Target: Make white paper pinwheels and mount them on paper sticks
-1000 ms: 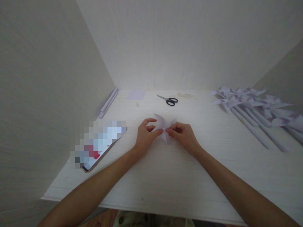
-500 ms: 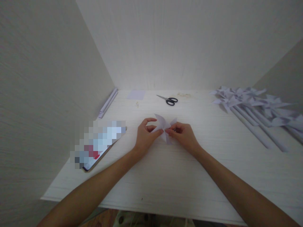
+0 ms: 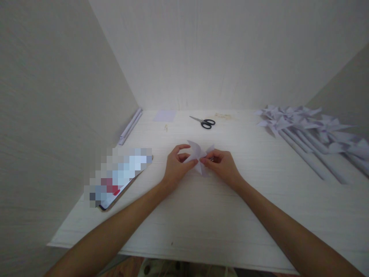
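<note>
A white paper pinwheel with folded, pointed blades is held above the middle of the table. My left hand grips it from the left, thumb near the centre and index finger arched behind a blade. From the right, my right hand pinches close to the pinwheel's centre with thumb and fingertips. A small dark bit shows between the right fingers, too small to name. Behind the hands lie scissors with black handles, blades pointing left.
Finished paper pinwheels on paper sticks are heaped at the right. Rolled paper tubes lie by the left wall, near a square paper sheet and small thin pieces. A phone, partly blurred, lies at left.
Both hands keep nearly the same hold on the pinwheel. The whole view has shifted very slightly; nothing else has visibly moved.
</note>
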A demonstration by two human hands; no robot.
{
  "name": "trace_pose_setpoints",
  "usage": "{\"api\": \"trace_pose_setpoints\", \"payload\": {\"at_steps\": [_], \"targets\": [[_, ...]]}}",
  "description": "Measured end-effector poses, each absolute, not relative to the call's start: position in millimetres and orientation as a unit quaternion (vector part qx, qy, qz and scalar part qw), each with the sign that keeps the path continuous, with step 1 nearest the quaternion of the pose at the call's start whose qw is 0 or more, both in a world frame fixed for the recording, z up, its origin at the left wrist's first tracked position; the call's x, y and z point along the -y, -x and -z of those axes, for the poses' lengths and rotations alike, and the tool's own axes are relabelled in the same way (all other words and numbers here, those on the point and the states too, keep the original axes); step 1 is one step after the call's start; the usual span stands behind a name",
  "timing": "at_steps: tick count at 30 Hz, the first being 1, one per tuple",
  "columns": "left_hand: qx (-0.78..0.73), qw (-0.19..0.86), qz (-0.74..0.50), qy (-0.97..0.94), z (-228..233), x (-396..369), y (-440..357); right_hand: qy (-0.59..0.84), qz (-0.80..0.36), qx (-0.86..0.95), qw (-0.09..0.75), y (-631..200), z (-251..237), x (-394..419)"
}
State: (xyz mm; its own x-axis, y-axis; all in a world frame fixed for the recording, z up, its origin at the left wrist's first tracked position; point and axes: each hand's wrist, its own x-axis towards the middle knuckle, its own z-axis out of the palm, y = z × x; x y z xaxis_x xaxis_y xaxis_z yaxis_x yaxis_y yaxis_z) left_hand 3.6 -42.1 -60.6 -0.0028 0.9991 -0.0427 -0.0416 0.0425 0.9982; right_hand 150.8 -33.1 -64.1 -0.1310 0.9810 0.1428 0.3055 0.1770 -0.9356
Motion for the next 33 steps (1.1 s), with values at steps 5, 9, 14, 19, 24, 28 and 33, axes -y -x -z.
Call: {"api": "trace_pose_setpoints", "payload": {"at_steps": [5,9,14,19,24,28,33], "targets": [[-0.494,0.522,-0.501,-0.483,60.4,42.7,-3.6,0.506,-0.39,0.639,0.429,-150.7,64.6,33.3],[-0.495,0.519,-0.498,-0.487,61.7,42.3,-2.9,0.504,-0.388,0.642,0.429,-150.7,64.9,32.7],[-0.496,0.526,-0.498,-0.479,62.5,42.1,-2.5,0.503,-0.394,0.639,0.428,-150.9,65.3,32.5],[-0.5,0.529,-0.498,-0.471,62.7,41.9,-2.7,0.499,-0.402,0.635,0.432,-151.7,66.7,32.4],[-0.51,0.516,-0.498,-0.474,63.0,41.4,-3.4,0.496,-0.407,0.635,0.43,-150.7,68.7,32.6],[-0.514,0.507,-0.502,-0.477,63.0,41.9,-4.6,0.485,-0.429,0.589,0.483,-148.7,67.8,34.0],[-0.519,0.501,-0.495,-0.484,60.9,43.7,-6.9,0.447,-0.491,0.541,0.516,-148.3,65.6,36.7]]}}
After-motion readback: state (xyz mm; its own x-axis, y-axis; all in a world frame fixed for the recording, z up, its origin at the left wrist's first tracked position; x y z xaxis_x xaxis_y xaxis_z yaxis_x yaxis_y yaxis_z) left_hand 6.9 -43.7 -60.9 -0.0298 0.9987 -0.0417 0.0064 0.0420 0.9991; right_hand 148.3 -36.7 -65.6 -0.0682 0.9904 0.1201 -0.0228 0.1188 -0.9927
